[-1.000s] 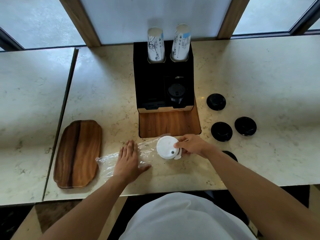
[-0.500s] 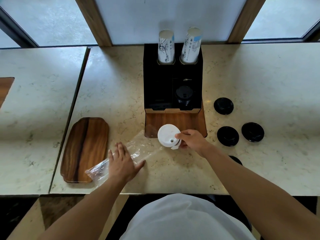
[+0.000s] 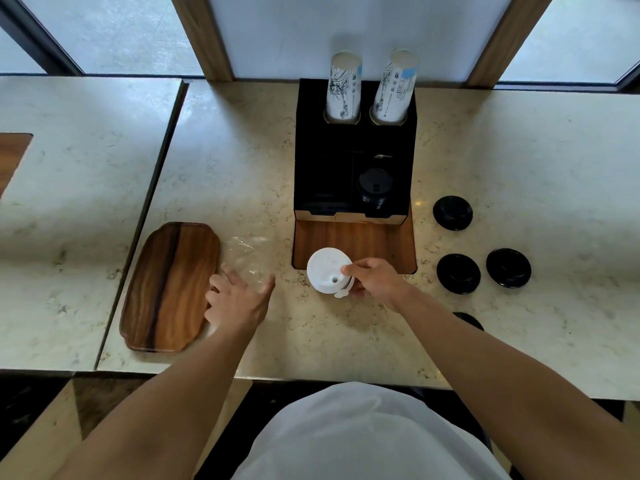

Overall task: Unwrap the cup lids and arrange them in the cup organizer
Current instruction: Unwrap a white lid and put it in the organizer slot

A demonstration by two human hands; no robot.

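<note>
**One white lid stack out of its wrap, organizer straight ahead**

One stack of white lids (image 3: pixel 329 270) is pinched at its right rim by the right hand (image 3: pixel 375 280), thumb on top and fingers beneath, held low over the near edge of the wooden base (image 3: pixel 353 242) in front of the black organizer (image 3: pixel 355 157). The organizer lies directly beyond that hand, so the right hand is clearly the nearer one. Its right front bay holds a stack of black lids (image 3: pixel 374 188); the left front bay looks dark and apparently free, though its depth cannot be judged. The likely move is a short forward carry into that bay, with the stack kept upright.

The left hand (image 3: pixel 237 299) lies open, fingers spread, pressing the thin, crinkled clear wrap (image 3: pixel 247 252) flat on the marble counter (image 3: pixel 225 168), beside the oblong wooden tray (image 3: pixel 169 287).

The lids look like smooth, rigid, round plastic with a sip hole. Three loose black lids (image 3: pixel 452 213) lie to the right, well apart from the organizer.
</note>
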